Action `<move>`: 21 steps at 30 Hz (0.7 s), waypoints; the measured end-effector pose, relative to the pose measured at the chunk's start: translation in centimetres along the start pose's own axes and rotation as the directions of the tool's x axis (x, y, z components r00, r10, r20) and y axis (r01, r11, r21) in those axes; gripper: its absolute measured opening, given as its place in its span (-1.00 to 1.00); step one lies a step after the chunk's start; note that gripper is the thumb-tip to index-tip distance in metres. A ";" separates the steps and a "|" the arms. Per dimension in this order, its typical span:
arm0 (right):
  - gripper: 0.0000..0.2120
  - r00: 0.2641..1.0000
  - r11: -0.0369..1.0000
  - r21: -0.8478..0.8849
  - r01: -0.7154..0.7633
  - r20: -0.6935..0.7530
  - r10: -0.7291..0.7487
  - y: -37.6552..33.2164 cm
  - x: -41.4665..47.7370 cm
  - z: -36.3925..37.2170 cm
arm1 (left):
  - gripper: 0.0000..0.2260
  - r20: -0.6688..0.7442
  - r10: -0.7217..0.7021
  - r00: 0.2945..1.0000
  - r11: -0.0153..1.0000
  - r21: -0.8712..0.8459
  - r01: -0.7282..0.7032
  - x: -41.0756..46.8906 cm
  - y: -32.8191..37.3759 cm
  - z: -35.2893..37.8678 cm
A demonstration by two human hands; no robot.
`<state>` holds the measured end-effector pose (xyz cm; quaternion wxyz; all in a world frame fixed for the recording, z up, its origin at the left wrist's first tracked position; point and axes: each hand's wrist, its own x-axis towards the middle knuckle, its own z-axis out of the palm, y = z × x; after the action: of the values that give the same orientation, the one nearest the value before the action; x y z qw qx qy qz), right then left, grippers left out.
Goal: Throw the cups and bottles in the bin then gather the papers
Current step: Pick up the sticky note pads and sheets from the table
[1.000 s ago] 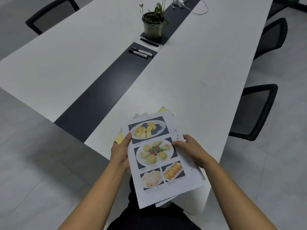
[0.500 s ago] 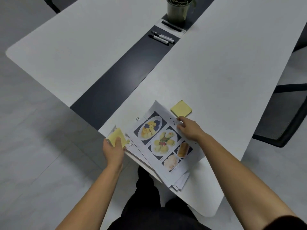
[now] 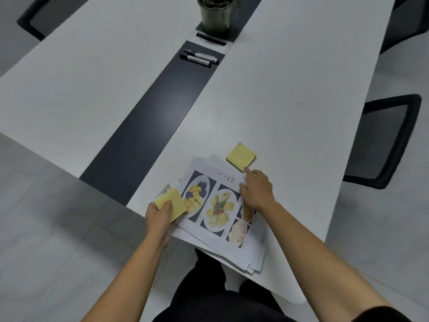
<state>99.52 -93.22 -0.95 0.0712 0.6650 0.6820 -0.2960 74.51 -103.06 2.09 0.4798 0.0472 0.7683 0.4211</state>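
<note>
- Left hand (image 3: 159, 218): thumb and fingers (image 3: 167, 205) pinch a yellow note pad (image 3: 173, 200) by its near corner, right at the desk's (image 3: 278, 101) near edge, over the left side of the paper stack (image 3: 218, 219).
- Right hand (image 3: 256, 191): fingers (image 3: 250, 173) loose and low, gripping nothing, resting on the top sheet. The forefinger stretches to the corner of a second note pad (image 3: 241, 156) and seems to touch it.
- That second pad lies flat on the desk, just beyond the stack's far edge.
- The stack sits at the desk's near edge, its lower sheets jutting over it. They are loose and fanned, with food photos on top.
- My read: the sheets are light and floppy and will slide apart. Best taken with a hand on each long side, and the overhang lets fingers get underneath.
- The pads look like small stiff blocks, so an edge pinch should do.
- A paper clip (image 3: 182, 181) lies beside the stack's far left corner.
- Containers: only a plant pot (image 3: 214, 18) on the dark centre strip toward the far end, holding a plant. Two markers (image 3: 198, 58) lie on the strip in front of it.
- No bin, cups or bottles are in view.
</note>
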 end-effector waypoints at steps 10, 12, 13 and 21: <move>-0.54 0.978 0.494 0.848 -0.190 0.205 0.025 -1.0 -6.6 -2.1 | -0.78 0.543 -0.113 0.832 0.968 0.251 -0.032 -2.1 3.3 8.2; -0.68 0.983 0.463 0.870 -0.167 0.185 0.007 -1.2 -5.8 -2.4 | -0.79 0.599 -0.106 0.794 0.958 0.275 -0.079 -1.8 3.2 9.1; -0.71 0.988 0.469 0.871 -0.144 0.151 0.023 -1.1 -5.1 -2.4 | -0.79 0.601 -0.078 0.795 0.944 0.302 -0.135 -1.5 3.1 9.3; -0.69 0.918 0.289 0.920 -0.265 0.150 0.366 -0.3 3.1 -3.0 | -0.53 0.560 0.253 0.789 0.158 0.781 -0.605 2.9 -0.5 3.3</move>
<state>99.76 -89.01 0.08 -0.2893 0.7208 0.2523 -0.5772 75.69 -99.99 -0.86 0.3254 0.5989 0.7317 -0.0021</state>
